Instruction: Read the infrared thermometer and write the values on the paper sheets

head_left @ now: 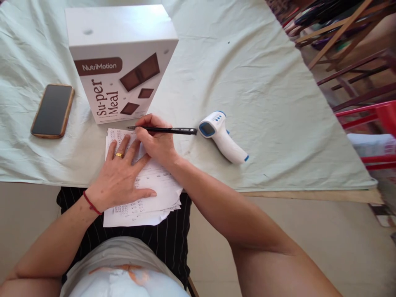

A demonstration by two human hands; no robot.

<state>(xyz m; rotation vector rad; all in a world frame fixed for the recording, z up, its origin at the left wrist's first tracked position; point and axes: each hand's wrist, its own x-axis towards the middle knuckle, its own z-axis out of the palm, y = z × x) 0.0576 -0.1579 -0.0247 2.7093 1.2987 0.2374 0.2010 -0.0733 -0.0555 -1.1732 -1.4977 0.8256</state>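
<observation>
While my right hand (157, 140) pinches the black pen (177, 130) crosswise, tip pointing left by the far edge of the papers (159, 187) overhanging the table (287, 156), I see my left hand (119, 177) spread flat on them, "NutriMotion" and "Su-per Meal" readable on the box (122, 66) just beyond.

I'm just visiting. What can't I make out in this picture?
Head view: writing on the papers, too small to read, partly covered by the left grip.
Head view: inside of the box, hidden by its walls.
Head view: any reading on the thermometer, its screen small and dark.
Head view: red frame, blurred and cut off by the picture's right edge.
</observation>
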